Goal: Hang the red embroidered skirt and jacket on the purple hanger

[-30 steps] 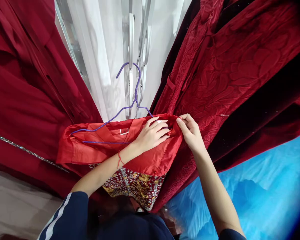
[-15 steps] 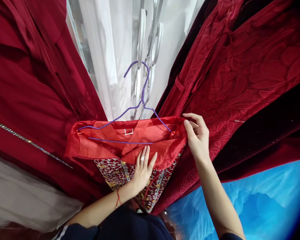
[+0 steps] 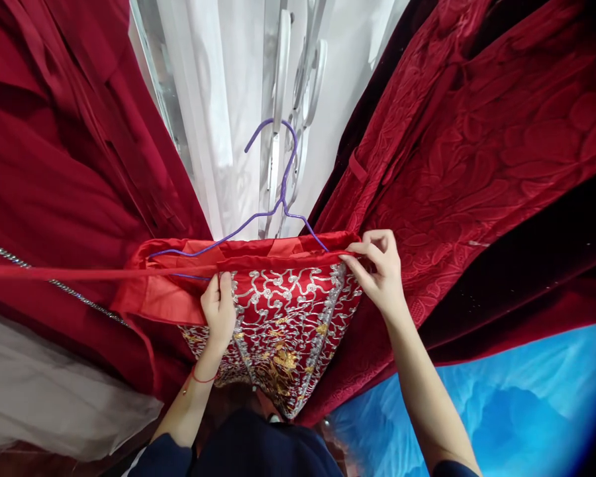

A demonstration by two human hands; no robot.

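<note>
A red skirt with silver and gold embroidery (image 3: pixel 283 318) hangs in front of me on a purple wire hanger (image 3: pixel 284 189), whose hook loops over a white rack fitting (image 3: pixel 281 73). My left hand (image 3: pixel 219 311) is closed on the edge of the embroidered front panel, just under its red waistband. From there a red ribbon tie (image 3: pixel 94 272) stretches out to the left. My right hand (image 3: pixel 380 271) pinches the waistband at the skirt's right corner. On the left the plain red lining shows behind the panel, with part of the hanger's bottom bar.
Dark red garments (image 3: pixel 69 132) hang on the left, above a pale sheer cloth (image 3: pixel 54 384). Red floral-patterned velvet (image 3: pixel 516 139) hangs to the right. Blue fabric (image 3: pixel 506 411) lies at the lower right. White cloth (image 3: pixel 203 79) is behind the rack.
My left hand has moved left and closed on the front panel, which is now lifted over the lining so its embroidery shows. The ribbon has swung out left. My right hand has shifted slightly left.
</note>
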